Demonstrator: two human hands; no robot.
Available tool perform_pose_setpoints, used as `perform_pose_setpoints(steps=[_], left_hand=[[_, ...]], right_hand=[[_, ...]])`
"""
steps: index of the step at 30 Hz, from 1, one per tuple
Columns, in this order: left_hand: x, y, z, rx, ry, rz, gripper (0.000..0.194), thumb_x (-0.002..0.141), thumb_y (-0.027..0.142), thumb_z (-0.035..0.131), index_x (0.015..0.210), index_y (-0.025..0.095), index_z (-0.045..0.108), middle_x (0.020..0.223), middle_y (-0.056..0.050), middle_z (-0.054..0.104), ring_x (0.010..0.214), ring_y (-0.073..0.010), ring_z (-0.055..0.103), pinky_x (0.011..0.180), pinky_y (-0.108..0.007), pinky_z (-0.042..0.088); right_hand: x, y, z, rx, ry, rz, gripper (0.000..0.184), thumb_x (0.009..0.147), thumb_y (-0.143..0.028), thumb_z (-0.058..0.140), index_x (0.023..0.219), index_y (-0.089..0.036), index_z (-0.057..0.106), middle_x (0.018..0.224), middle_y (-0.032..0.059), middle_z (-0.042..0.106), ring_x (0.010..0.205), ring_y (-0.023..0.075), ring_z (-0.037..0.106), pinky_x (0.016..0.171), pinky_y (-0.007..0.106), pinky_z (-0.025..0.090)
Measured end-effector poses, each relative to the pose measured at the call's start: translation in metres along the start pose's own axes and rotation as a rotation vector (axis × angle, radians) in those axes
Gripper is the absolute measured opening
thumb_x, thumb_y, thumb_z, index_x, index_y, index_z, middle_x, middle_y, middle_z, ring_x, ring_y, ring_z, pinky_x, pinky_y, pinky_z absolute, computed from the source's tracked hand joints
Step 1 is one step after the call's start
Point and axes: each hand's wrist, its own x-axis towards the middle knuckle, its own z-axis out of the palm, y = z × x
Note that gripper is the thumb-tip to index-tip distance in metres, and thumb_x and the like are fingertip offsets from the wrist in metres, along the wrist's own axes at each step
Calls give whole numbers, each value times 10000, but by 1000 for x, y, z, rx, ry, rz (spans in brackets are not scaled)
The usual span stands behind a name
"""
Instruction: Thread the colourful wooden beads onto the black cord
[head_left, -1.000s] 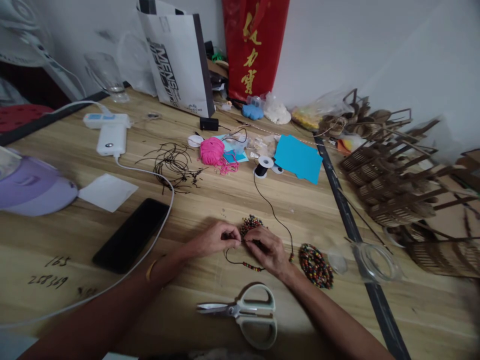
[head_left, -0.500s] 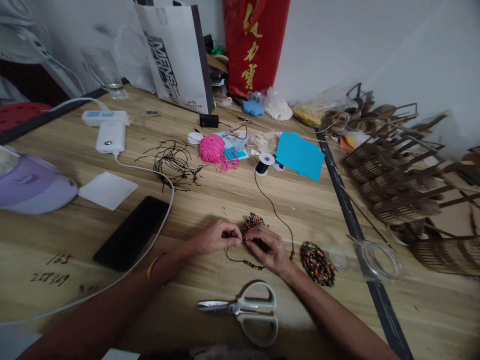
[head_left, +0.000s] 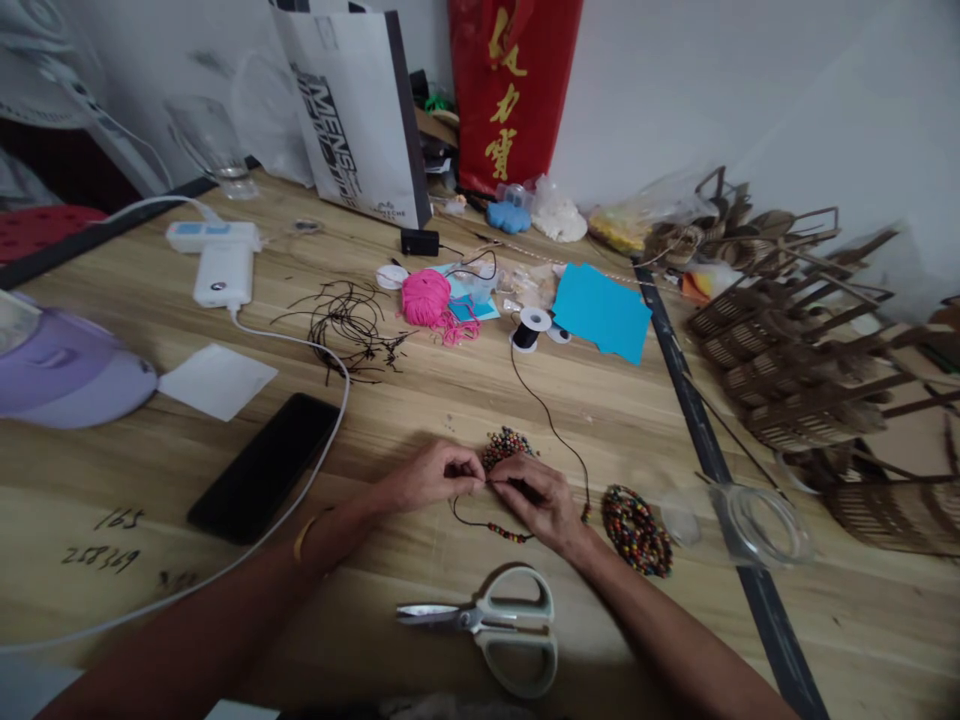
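Left hand point(head_left: 442, 476) pinches black cord point(head_left: 549, 413); right hand point(head_left: 534, 495) just beside, fingertips narrow, contents too small to tell. Loose beads point(head_left: 507, 444) just beyond right hand. Tabletop point(head_left: 382, 420) extends leftward to phone point(head_left: 264, 468); scissors point(head_left: 480, 617) bound the near side; dark edge strip point(head_left: 694, 422) well right of both.

On the desk point(head_left: 420, 400), a mug point(head_left: 233, 184) is standing at the back left corner, bags point(head_left: 360, 115) are lining the back edge, and scissors point(head_left: 472, 617) are lying near the front edge, before beads point(head_left: 506, 443).
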Motion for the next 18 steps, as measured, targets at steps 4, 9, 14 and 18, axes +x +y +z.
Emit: perform_pose_setpoints(steps=[4, 9, 14, 18], left_hand=[[0, 3, -1, -23, -12, -21, 162, 786, 242, 589, 787, 101, 669, 669, -8, 626, 609, -106, 501, 576, -192, 367], [0, 0, 0, -7, 2, 10, 146, 781, 234, 601, 787, 109, 674, 679, -6, 632, 612, -103, 502, 578, -189, 364], [0, -2, 1, -8, 6, 20, 164, 781, 244, 596, 785, 101, 675, 669, -6, 628, 602, -99, 493, 563, -180, 360], [0, -1, 1, 16, 8, 23, 174, 783, 246, 592, 784, 95, 678, 642, 5, 608, 574, -88, 467, 542, -174, 336]], right_hand=[[0, 0, 0, 6, -11, -1, 93, 889, -188, 558, 921, -189, 646, 826, 71, 665, 782, 175, 619, 712, 321, 511], [0, 1, 0, 6, -19, -13, 96, 892, -196, 554, 923, -186, 644, 834, 73, 659, 790, 177, 619, 721, 321, 513], [-1, 4, 0, 2, -34, -27, 106, 888, -175, 553, 946, -182, 641, 850, 75, 653, 809, 176, 613, 734, 321, 507], [-1, 3, 0, 8, -42, -26, 109, 881, -160, 560, 948, -179, 644, 859, 78, 646, 822, 176, 608, 737, 315, 504]])
